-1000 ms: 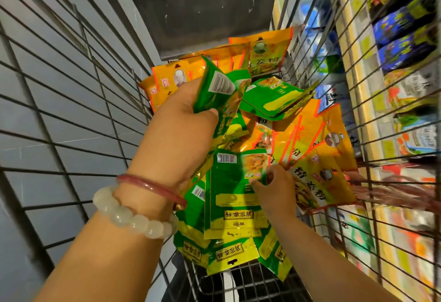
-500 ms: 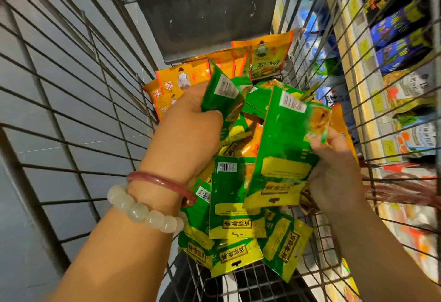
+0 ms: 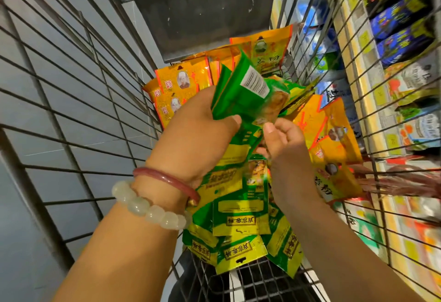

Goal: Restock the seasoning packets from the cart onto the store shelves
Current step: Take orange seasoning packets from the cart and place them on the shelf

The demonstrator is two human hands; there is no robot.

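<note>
The right hand (image 3: 284,139) has swung in beside the left hand (image 3: 198,134), its thumb pinching the green packets (image 3: 241,91) that the left grips fanned above the cart (image 3: 95,120) (more lie heaped beneath both wrists).

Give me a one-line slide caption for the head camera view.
Left hand gripping green seasoning packets above the wire cart, right hand adding another.

Both forearms reach forward and down, converging at the middle. The left hand (image 3: 198,134), its wrist ringed by a pale bead bracelet and a red bangle, curls with thumb clamped forward in a grip. The right hand (image 3: 284,144) sits just beside it, fingers curled, thumb raised.
</note>
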